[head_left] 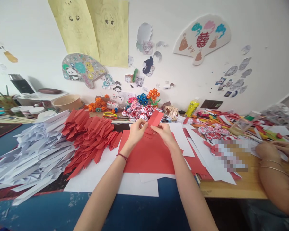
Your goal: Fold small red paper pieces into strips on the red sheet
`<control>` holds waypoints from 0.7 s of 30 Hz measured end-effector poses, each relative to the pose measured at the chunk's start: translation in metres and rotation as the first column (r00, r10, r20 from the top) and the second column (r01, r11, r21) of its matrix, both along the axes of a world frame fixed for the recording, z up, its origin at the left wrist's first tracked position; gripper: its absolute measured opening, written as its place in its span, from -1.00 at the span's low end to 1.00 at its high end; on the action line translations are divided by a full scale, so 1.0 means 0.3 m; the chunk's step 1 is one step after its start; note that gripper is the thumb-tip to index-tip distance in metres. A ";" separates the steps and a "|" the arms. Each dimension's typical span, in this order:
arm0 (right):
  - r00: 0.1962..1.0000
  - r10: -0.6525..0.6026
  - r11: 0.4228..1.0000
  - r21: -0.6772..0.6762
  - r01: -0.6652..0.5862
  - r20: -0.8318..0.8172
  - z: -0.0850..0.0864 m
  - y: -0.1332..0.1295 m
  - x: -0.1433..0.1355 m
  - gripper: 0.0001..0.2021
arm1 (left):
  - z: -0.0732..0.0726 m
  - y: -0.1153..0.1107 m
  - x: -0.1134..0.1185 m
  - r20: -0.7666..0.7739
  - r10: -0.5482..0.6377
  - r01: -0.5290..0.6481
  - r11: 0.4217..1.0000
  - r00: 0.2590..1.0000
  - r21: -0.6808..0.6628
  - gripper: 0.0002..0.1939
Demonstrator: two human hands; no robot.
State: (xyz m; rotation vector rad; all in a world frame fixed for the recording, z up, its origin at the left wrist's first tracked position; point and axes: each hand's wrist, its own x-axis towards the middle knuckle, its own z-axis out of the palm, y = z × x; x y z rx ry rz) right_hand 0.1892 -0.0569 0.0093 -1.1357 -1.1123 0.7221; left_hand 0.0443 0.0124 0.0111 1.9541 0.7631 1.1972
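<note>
Between both hands is a small piece of red paper [156, 118] with a crease across it, raised above the work surface. My left hand [137, 130] pinches its left edge between thumb and fingers. On the right edge, my right hand [164, 132] grips it the same way. Just below the hands lie a few small red pieces [148, 133], partly hidden by the fingers. Under them a large red sheet [146, 157] rests on white sheets [98, 178]. To the left of my left hand is a heap of folded red strips [89, 138].
A pile of folded white strips [38, 150] spreads at the far left. Red-and-white paper flowers [142, 113] and yellow-handled scissors [110, 114] lie behind the sheets. At right, a co-worker's arm [276, 179] rests by the wooden table [233, 191]. A yellow bottle [192, 107] stands against the wall.
</note>
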 end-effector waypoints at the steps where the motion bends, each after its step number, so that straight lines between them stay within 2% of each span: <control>1: 1.000 -0.001 1.000 -0.004 0.001 0.007 0.000 0.000 0.002 -0.79 | 0.000 0.000 0.001 -0.004 -0.006 0.006 1.000 1.000 -0.018 -0.78; 5: 0.992 0.087 0.989 -0.128 -0.075 0.093 -0.003 -0.004 0.000 -0.88 | -0.005 0.007 0.003 0.027 0.017 -0.016 0.999 0.999 -0.048 -0.69; 8: 0.966 0.201 0.960 -0.228 -0.161 0.164 -0.009 -0.011 -0.010 -0.93 | -0.008 0.017 -0.001 0.039 0.085 -0.085 0.996 0.996 -0.018 -0.74; 11: 0.943 0.274 0.938 -0.272 -0.217 0.191 -0.016 -0.014 -0.015 -0.84 | -0.010 0.026 -0.007 0.021 0.158 -0.158 0.987 0.987 -0.004 -0.79; 13: 0.945 0.231 0.953 -0.250 -0.171 0.234 -0.020 -0.012 -0.013 -0.72 | -0.013 0.029 -0.008 0.015 0.146 -0.145 0.989 0.989 -0.031 -0.79; 17: 0.941 0.023 0.994 -0.111 0.016 0.338 -0.027 0.002 -0.003 -0.61 | -0.012 0.016 -0.002 -0.010 0.074 -0.075 0.996 0.997 -0.051 -0.74; 21: 0.930 -0.014 0.999 -0.029 0.026 0.368 -0.034 0.013 0.003 -0.59 | -0.004 0.000 -0.003 -0.057 0.196 -0.193 0.980 0.979 0.048 -0.77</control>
